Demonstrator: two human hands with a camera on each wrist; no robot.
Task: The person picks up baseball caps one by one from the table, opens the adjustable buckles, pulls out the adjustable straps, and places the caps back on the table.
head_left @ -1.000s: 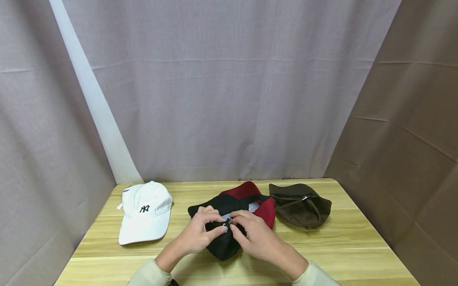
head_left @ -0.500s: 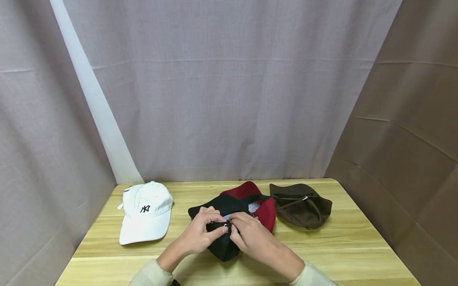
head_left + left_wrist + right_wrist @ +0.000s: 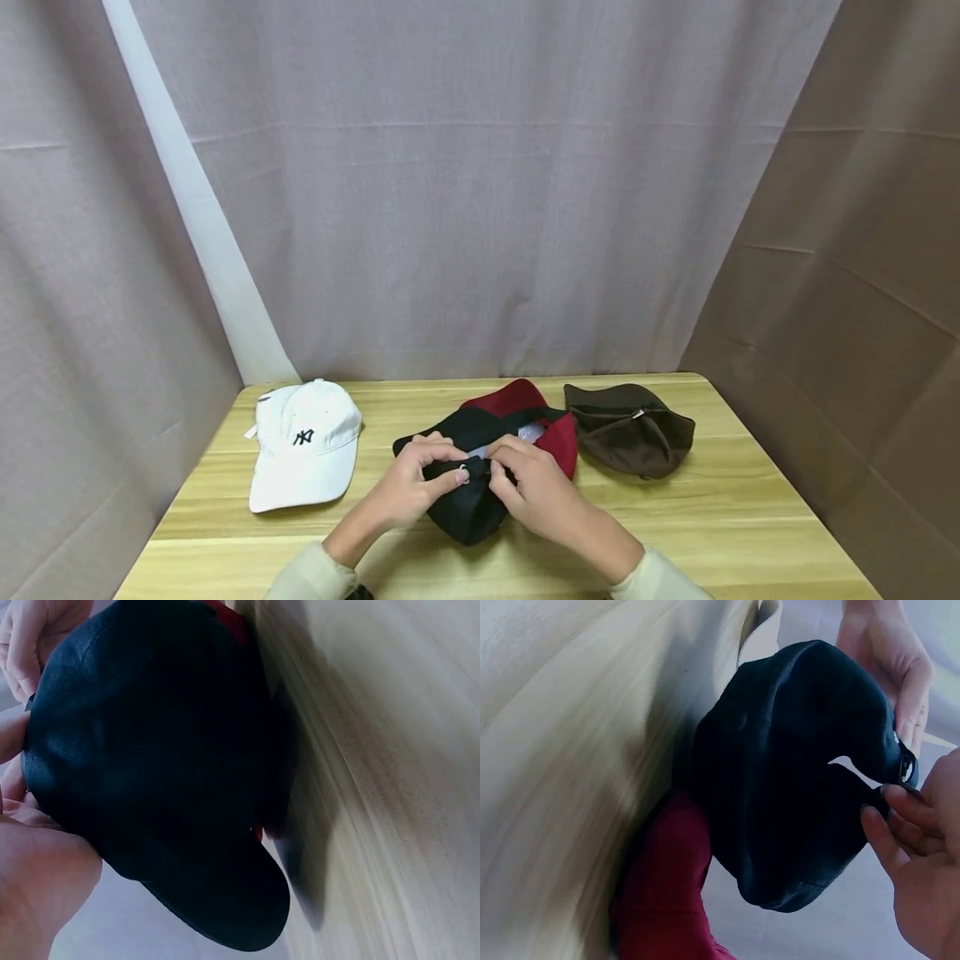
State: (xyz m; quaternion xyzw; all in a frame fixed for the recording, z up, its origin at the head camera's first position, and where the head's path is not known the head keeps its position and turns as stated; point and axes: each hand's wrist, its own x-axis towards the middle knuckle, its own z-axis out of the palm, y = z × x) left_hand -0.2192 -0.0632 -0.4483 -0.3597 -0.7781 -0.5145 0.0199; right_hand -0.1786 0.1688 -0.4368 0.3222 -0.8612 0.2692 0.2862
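Both hands work at the back strap of a black baseball cap (image 3: 467, 510), which is tilted with its brim to the far left. My left hand (image 3: 411, 482) pinches the strap's left side beside a small silver buckle (image 3: 464, 473). Between thumb and fingers, my right hand (image 3: 538, 486) pinches the strap (image 3: 477, 467) just right of that buckle. In the right wrist view the cap's opening shows below the strap, with the right fingertips (image 3: 885, 796) close by the buckle. The left wrist view shows mostly the black crown (image 3: 150, 757), which hides part of the left fingers.
A red cap (image 3: 558, 447) lies behind and partly under the black one. To its right is an upturned brown cap (image 3: 637, 442); a white cap (image 3: 307, 442) with a dark logo stands at the left. All are on a wooden table (image 3: 720, 533) before grey curtains.
The fingertips, close together at the buckle before, have spread slightly apart, and more of the strap shows between them. The buckle has shifted a little left. The other caps stay put.
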